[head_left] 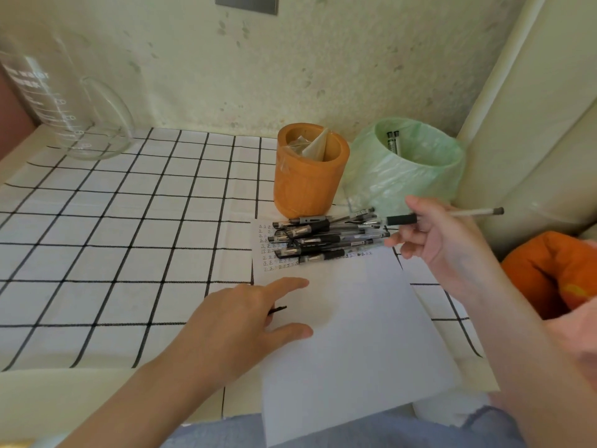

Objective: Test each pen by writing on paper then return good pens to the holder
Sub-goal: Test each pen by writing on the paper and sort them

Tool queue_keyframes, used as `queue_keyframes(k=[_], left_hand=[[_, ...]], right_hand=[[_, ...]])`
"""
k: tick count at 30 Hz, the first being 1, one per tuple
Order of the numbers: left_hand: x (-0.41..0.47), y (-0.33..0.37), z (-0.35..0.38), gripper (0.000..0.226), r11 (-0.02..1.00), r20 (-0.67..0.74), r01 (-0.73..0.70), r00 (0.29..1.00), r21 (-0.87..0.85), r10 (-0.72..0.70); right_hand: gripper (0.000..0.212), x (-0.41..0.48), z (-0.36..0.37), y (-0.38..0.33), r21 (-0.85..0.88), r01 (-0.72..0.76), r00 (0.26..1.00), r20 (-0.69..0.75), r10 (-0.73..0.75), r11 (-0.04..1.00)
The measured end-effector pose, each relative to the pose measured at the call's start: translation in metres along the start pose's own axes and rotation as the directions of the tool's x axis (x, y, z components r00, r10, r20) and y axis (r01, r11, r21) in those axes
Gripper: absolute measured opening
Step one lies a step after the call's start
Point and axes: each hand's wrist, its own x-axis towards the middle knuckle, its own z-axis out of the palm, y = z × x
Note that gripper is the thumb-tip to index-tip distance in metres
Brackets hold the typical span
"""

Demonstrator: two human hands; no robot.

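Note:
A white sheet of paper (352,334) lies on the checked tablecloth, with small written marks along its top. On that top edge rests a pile of several black pens (323,237). My right hand (436,240) holds one pen (468,213) level above the pile, its black grip pointing left. My left hand (245,318) lies flat on the paper's left edge; a thin dark object sticks out from under its fingers. Behind the pile stands the orange wooden holder (310,176), with clear wrapping inside and no pens visible in it.
A small bin lined with a green bag (407,169) stands right of the holder with two pens inside. A glass jug (74,118) sits at the table's far left. An orange cushion (555,270) lies to the right. A wall is close behind.

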Motion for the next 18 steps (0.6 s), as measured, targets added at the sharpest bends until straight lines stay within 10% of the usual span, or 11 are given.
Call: queue_keyframes(k=[18], left_hand=[[-0.001,-0.004,0.011,0.066,0.994,-0.007,-0.032,0.999,0.105,0.033]], right_hand=[[0.048,0.021,0.001,0.058,-0.331,0.118,0.912,-0.336,-0.234,0.936]])
